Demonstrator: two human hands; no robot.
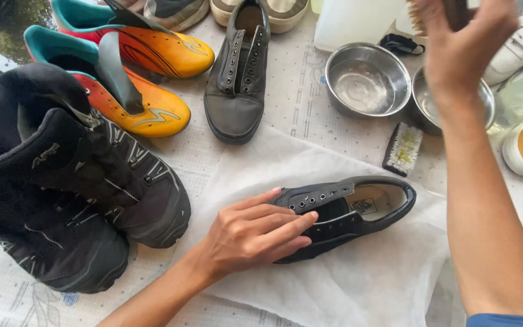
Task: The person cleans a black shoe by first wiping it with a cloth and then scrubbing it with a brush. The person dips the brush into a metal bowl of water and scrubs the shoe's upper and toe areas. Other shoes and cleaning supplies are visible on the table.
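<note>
Left hand [255, 233], fingers flat, is pressing the black shoe [349, 209] onto white cloth [364, 278]. Beyond the shoe, right hand [464, 45] is gripping a brush [440, 13] above two steel bowls [367, 82]; any contents are indiscernible.

A sneaker [346, 212] lies on a cloth [364, 272] on the counter [310, 103]. Boots [68, 181] sit to its left, a brush [403, 149] and two bowls [367, 79] behind it, more shoes [237, 72] farther back.

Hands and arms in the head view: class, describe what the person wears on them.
Both forearms are bare, with no gloves, rings, watch or bracelets visible on the left hand or the right hand. Only a blue sleeve edge shows at the right arm's upper end.
</note>
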